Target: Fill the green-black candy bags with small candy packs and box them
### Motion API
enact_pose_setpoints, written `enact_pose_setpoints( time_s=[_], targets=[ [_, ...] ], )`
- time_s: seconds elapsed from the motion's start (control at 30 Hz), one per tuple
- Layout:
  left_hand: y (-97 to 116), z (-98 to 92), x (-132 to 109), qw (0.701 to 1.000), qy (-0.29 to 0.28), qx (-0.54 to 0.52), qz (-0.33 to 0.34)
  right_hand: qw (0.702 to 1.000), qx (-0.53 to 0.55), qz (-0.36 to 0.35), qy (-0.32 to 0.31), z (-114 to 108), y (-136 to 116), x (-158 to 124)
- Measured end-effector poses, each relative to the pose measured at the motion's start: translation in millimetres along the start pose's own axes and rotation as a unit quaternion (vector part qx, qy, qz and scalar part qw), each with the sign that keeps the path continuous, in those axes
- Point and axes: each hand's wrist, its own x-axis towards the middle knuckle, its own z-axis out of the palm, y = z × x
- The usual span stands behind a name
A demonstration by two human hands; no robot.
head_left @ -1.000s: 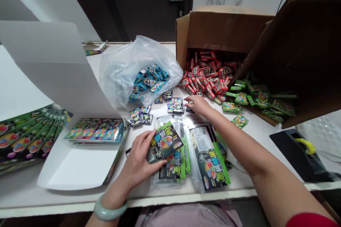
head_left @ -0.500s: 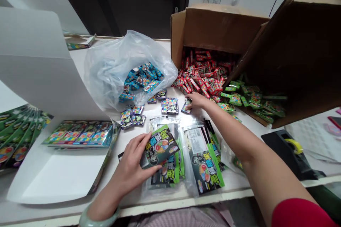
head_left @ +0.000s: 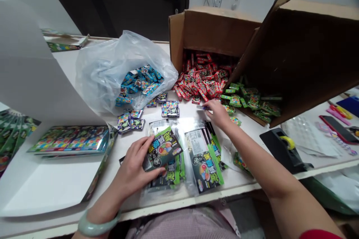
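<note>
My left hand point(head_left: 140, 164) grips a black and green candy pouch point(head_left: 164, 149), thumb on its lower edge, above a stack of similar pouches point(head_left: 171, 175). To its right lies a second pile of pouches point(head_left: 206, 171) in clear plastic. My right hand point(head_left: 218, 114) pinches a small purple candy box point(head_left: 202, 107), seen edge-on and partly covered by the fingers. Just behind that hand are red candy boxes point(head_left: 196, 82), with green candy boxes point(head_left: 235, 99) to its right. More purple boxes point(head_left: 170, 108) sit left of it on the table.
Blue boxes point(head_left: 144, 80) lie in a clear plastic bag point(head_left: 103, 56). A large cardboard box point(head_left: 215, 28) stands behind, its flap point(head_left: 303, 52) slanting right. An open white display carton point(head_left: 58, 186) is at left. A tape dispenser point(head_left: 277, 149) and a phone point(head_left: 338, 129) lie right.
My right hand has shifted slightly right relative to the purple boxes, and the small box in it is now turned edge-on. My left hand keeps hold of the pouch. The view has swung right.
</note>
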Motion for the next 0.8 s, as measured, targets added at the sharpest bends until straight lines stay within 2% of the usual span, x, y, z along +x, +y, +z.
enact_pose_setpoints(
  time_s=[0.13,0.2,0.27,0.37,0.43,0.5,0.6,0.67,0.73,0.8],
  targets=[
    [0,-4.6,-6,1.000,0.006,0.011,-0.009,0.981,-0.052,-0.169,-0.084,0,-29,-35],
    [-1,-6.8,-9,1.000,0.010,0.013,-0.011,0.968,-0.052,-0.205,-0.135,-1,-37,-49],
    [-1,-7.2,-9,1.000,0.009,0.011,-0.008,0.969,-0.032,-0.179,-0.168,-3,-38,-54],
    [2,-5.8,-8,1.000,0.004,0.005,0.000,0.973,-0.034,-0.093,-0.210,-4,-30,-47],
    [5,-5.0,-8,1.000,-0.002,0.002,0.004,0.968,-0.049,-0.078,-0.232,-3,-27,-40],
    [8,-4.8,-8,1.000,-0.011,0.003,0.006,0.971,-0.053,-0.095,-0.211,-4,-29,-40],
    [11,-4.6,-9,1.000,-0.013,0.012,0.007,0.988,-0.032,-0.117,-0.101,-11,-45,-50],
    [12,-3.8,-8,1.000,-0.008,0.016,0.012,0.989,-0.022,-0.139,-0.054,-21,-60,-61],
    [13,-2.9,-5,1.000,-0.005,0.014,0.022,0.980,-0.041,-0.181,-0.073,-31,-76,-69],
    [14,-2.6,-3,0.999,-0.005,0.013,0.036,0.963,-0.076,-0.221,-0.133,-39,-90,-72]
  ],
)
